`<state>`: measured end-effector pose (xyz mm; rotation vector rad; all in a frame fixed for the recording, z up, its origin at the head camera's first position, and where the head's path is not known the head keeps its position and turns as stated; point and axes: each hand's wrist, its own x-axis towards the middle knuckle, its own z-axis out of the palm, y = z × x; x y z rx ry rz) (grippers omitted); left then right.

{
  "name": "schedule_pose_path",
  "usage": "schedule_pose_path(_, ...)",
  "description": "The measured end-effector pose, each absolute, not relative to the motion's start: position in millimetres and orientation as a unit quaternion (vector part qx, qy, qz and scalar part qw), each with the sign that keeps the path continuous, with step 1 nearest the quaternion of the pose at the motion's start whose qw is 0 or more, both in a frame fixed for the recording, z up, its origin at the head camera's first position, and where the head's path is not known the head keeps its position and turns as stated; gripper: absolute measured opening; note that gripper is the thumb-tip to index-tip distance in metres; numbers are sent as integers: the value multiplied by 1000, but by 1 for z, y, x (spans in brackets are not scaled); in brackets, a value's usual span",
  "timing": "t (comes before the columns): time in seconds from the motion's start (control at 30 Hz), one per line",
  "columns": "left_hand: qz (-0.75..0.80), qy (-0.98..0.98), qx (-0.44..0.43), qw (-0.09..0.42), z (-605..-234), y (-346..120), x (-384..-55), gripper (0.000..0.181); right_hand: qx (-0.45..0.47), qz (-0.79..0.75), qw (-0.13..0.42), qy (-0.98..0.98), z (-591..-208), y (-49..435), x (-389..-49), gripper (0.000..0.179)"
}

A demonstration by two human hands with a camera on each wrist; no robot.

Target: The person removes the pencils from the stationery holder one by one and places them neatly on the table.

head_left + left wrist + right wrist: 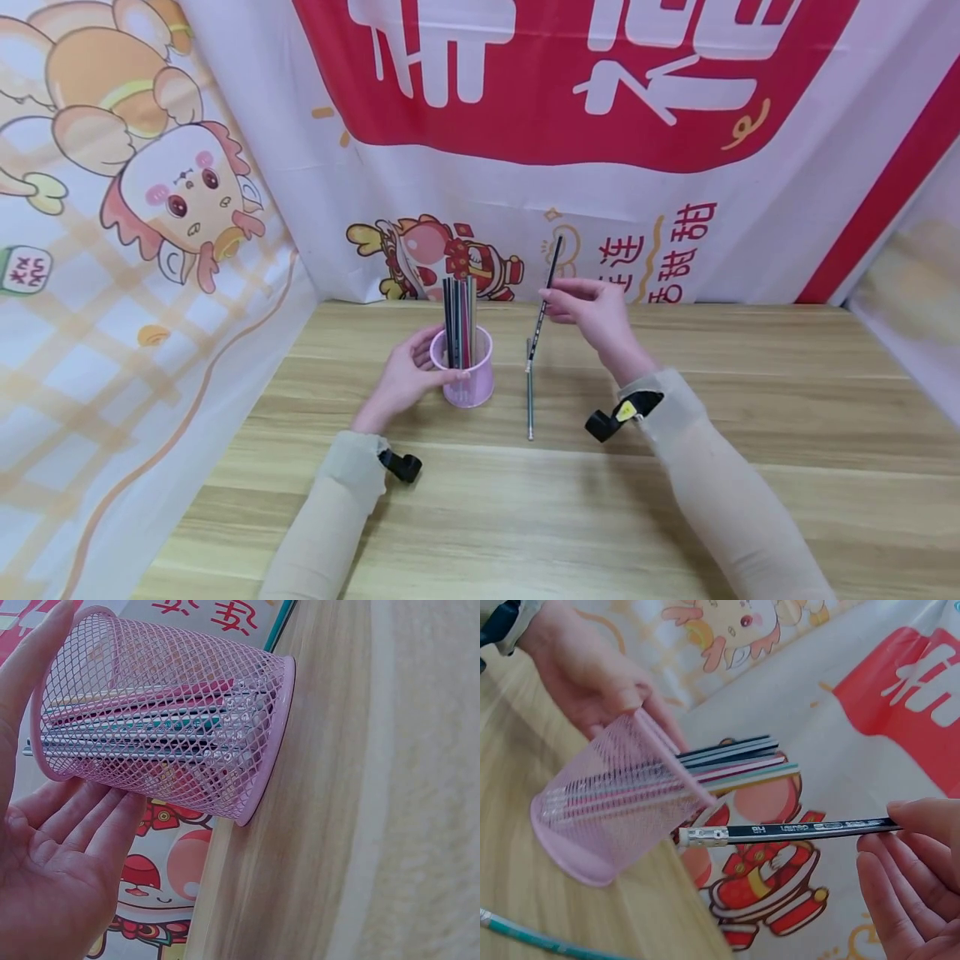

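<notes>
A pink mesh pencil cup (pixel 480 390) stands upright on the wooden table, with several pencils (pixel 459 321) in it. My left hand (pixel 405 375) holds the cup near its rim, thumb on the near side and fingers on the far side, as the left wrist view also shows. To the right of the cup, my right hand (pixel 596 317) pinches a black pencil (pixel 802 829) between thumb and fingers near one end. Its white eraser end points down, and in the right wrist view it shows beside the cup's rim. A green pencil (pixel 530 408) lies on the table beneath it.
The wooden table (pixel 675 483) reaches back to a printed cloth (pixel 300 208) with red and white lettering and cartoon figures. Another printed cloth (pixel 225 375) hangs along the left side. A small black camera (pixel 401 467) is strapped to the left wrist.
</notes>
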<state>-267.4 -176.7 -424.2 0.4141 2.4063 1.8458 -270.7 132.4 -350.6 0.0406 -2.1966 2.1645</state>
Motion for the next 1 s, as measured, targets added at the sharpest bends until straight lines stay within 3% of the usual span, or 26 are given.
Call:
schedule_pose_path(0.6,596,790,137,29,-422,-176,-264,97,-56,665,-118,-735,-431,141,-273,37)
schedule_pose_path(1.0,588,797,131,36,-420,-177,-264,97,-67,634,-143,-757,-441,135,-272,34)
